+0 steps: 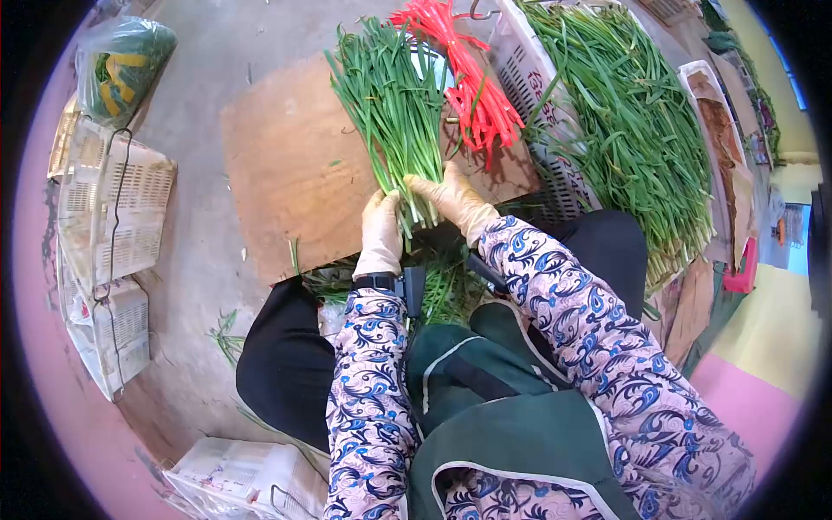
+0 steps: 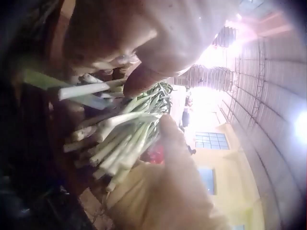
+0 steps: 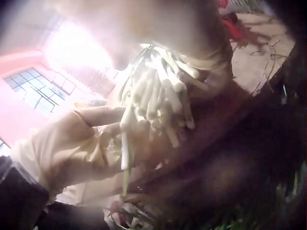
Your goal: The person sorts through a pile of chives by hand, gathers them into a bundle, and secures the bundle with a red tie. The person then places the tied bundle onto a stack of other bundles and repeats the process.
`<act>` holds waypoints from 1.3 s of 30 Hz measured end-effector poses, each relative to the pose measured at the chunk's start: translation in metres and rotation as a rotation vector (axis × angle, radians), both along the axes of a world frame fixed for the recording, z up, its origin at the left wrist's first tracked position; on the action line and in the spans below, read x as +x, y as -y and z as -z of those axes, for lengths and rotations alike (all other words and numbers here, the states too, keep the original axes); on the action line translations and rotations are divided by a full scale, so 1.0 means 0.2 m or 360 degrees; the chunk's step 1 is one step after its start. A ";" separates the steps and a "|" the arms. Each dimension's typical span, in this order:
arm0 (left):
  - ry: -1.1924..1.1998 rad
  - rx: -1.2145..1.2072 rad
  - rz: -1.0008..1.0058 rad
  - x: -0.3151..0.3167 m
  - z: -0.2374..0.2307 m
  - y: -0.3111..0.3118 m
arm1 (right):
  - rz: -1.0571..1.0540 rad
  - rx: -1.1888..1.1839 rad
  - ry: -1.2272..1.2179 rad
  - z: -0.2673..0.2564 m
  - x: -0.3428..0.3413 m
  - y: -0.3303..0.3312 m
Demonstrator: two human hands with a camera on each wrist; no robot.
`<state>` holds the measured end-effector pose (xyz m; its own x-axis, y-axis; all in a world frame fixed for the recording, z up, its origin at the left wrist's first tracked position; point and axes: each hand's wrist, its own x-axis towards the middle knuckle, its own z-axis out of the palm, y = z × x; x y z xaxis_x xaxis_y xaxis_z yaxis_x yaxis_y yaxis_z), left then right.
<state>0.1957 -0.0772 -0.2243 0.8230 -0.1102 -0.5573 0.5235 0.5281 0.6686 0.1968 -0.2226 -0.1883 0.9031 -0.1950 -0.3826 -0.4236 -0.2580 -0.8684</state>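
A bunch of long green stalks point(image 1: 394, 104) lies on a brown board point(image 1: 286, 165), its pale cut ends toward the person. The gloved left hand point(image 1: 381, 230) grips the bunch from its left side near the ends. From the right side the gloved right hand point(image 1: 452, 201) holds the same ends, thumb across the top. In the left wrist view the white ends point(image 2: 115, 139) stick out between both hands; the right wrist view shows the ends point(image 3: 158, 96) bundled closely, with the left hand point(image 3: 76, 148) beside them. Red ties point(image 1: 477, 95) lie right of the bunch.
A white crate point(image 1: 529, 87) heaped with green stalks point(image 1: 624, 130) stands at the right. Pale baskets point(image 1: 121, 199) and a plastic bag of greens point(image 1: 126, 69) are at the left. Loose leaves point(image 1: 446, 282) lie below the board, between the legs. Another pale basket point(image 1: 247, 477) stands at bottom left.
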 end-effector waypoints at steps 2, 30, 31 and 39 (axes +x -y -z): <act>-0.0057 -0.0125 0.0081 0.01 0.03 -0.02 | -0.0210 0.0387 -0.0195 0.08 0.03 0.01; -0.0094 -0.0793 0.0147 -0.01 -0.19 -0.04 | -0.0481 0.1286 -0.0622 -0.27 0.00 -0.02; -0.0103 -0.0824 0.0143 -0.01 -0.18 -0.05 | -0.0507 0.1247 -0.0578 -0.29 0.00 -0.03; -0.0018 -0.1165 0.0027 -0.02 -0.22 0.01 | -0.0745 -0.1043 -0.0055 -0.37 0.01 0.02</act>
<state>0.1912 -0.0798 -0.1794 0.8124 -0.4703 -0.3445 0.5404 0.8293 0.1422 0.1992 -0.2261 -0.1135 0.9364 0.0060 -0.3508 -0.1695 -0.8676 -0.4674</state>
